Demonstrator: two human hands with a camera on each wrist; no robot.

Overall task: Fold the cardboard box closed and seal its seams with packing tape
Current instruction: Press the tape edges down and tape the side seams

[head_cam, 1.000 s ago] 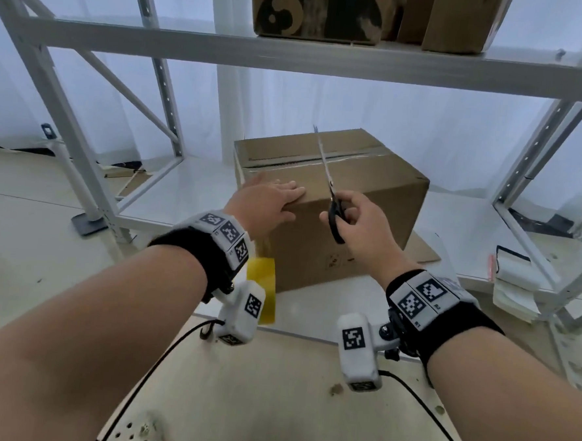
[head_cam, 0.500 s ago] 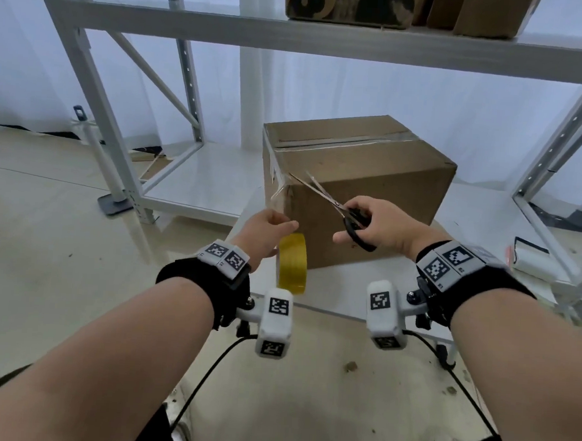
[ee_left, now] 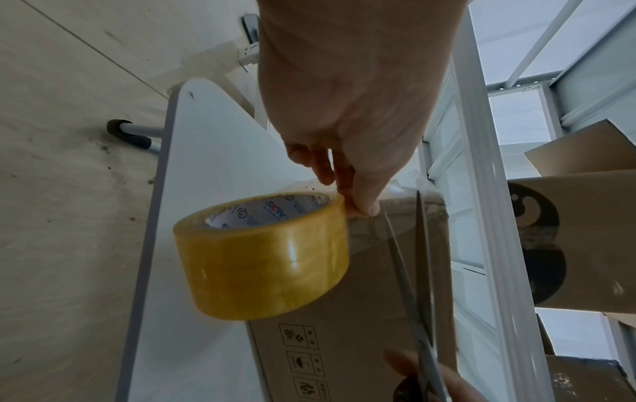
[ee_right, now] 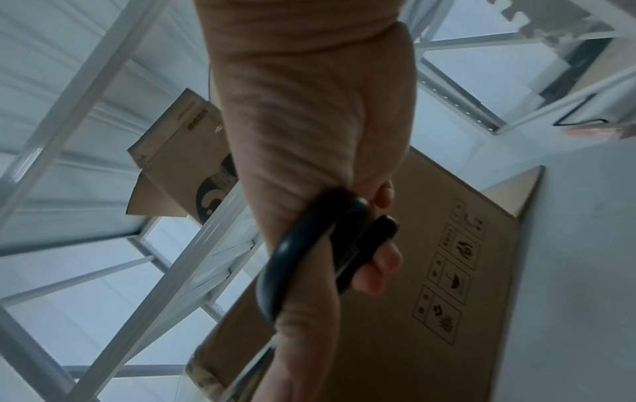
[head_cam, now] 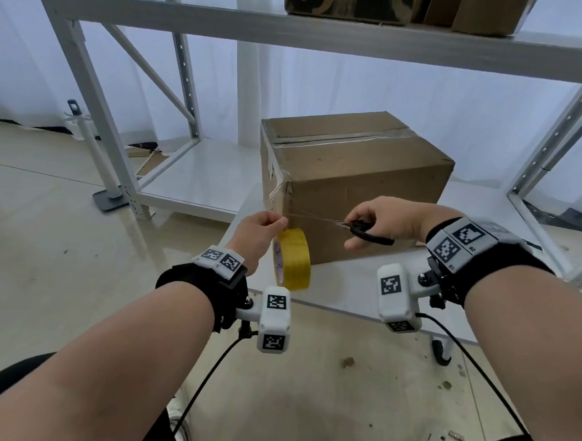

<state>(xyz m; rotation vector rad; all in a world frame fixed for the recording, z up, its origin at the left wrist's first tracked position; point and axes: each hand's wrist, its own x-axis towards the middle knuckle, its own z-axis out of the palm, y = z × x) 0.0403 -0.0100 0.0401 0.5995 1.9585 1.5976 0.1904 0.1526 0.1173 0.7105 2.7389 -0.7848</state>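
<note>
Cardboard box: stands on the white tabletop, flaps folded down; clear tape already runs along the top seam and over the near-left corner edge. All places below are given relative to this box.

Packing tape roll: yellow-tinted, hanging just in front of the box's near-left corner, above the tabletop. A clear strip runs from the roll up to that corner, so the roll appears tethered to the box by uncut tape.

Left hand: thumb and fingertips pinch the roll at its upper rim, right where the strip leaves it. Judged purpose: to keep the strip taut so the blades meet firm tape, not slack.

Scissors: black-handled, blades lying roughly level across the box's front face, tips pointing toward the left hand. The left wrist view shows the two blades parted around the strip.

Right hand: closed through the scissor loops, in front of the box's front face, right of the roll.

Step in hand: judged to be cutting the strip free of the roll after the corner run.

Doubt: the clear tape is hard to trace; whether the blades already bite it cannot be told.

Surroundings: grey metal shelving stands behind the box, other cartons on its upper level.
</note>
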